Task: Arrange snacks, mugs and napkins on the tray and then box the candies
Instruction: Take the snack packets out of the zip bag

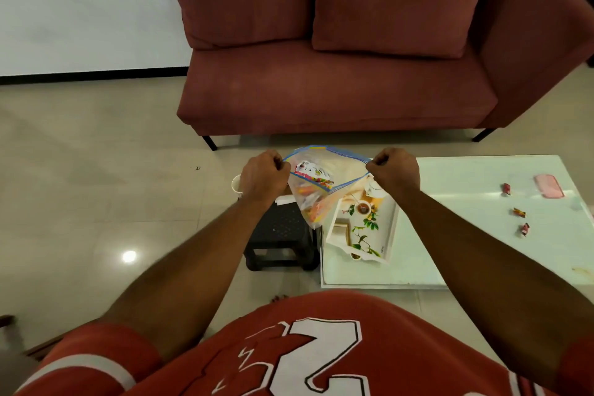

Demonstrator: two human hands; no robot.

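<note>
A clear zip bag (316,185) with a blue seal holds colourful snack packets and hangs in the air above the stool and tray. My left hand (263,178) pinches its left top corner and my right hand (395,172) pinches its right top corner, and the mouth is pulled apart. Below the bag a white tray (390,228) with a leaf print lies on the pale table (466,235). A white mug (237,185) peeks out beside my left hand. Three wrapped candies (519,212) lie on the table to the right.
A black plastic stool (281,236) stands left of the table, with white paper (284,200) on it. A pink flat object (549,186) lies near the table's far right. A red sofa (337,74) stands beyond, on a tiled floor.
</note>
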